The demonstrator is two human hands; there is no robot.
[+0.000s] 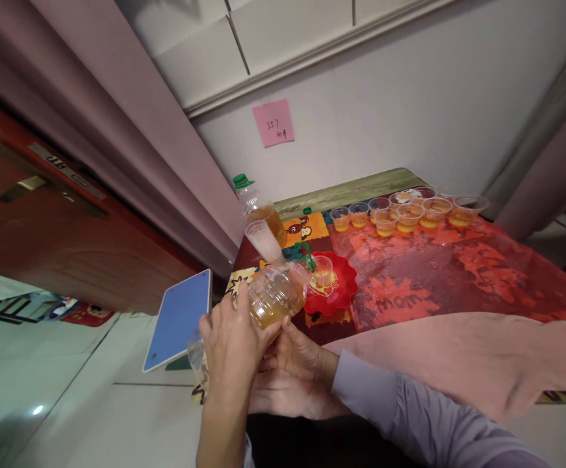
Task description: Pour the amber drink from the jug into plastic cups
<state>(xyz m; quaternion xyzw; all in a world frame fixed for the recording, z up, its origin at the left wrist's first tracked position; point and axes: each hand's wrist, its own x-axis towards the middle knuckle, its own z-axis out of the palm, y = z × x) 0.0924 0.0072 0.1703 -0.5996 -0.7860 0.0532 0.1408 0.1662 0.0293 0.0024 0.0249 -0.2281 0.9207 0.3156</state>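
A large clear plastic bottle (277,294) with yellowish liquid lies tilted in both my hands, its mouth pointing right. My left hand (231,335) wraps over the bottle's body from the left. From below, my right hand (295,351) supports it, fingers curled against its underside. By the bottle's neck hangs a green handle ring (305,255). Just beyond the mouth, a clear plastic cup (322,272) with some yellow liquid stands on a red scalloped plate (344,296). Whether liquid is flowing I cannot make out.
Behind the bottle stand a stack of clear cups (264,240) and a second bottle (268,218) with a green cap. Several filled cups (409,218) line the table's far right. A small green cap (307,210) lies near the back. A blue board (180,318) stands at left.
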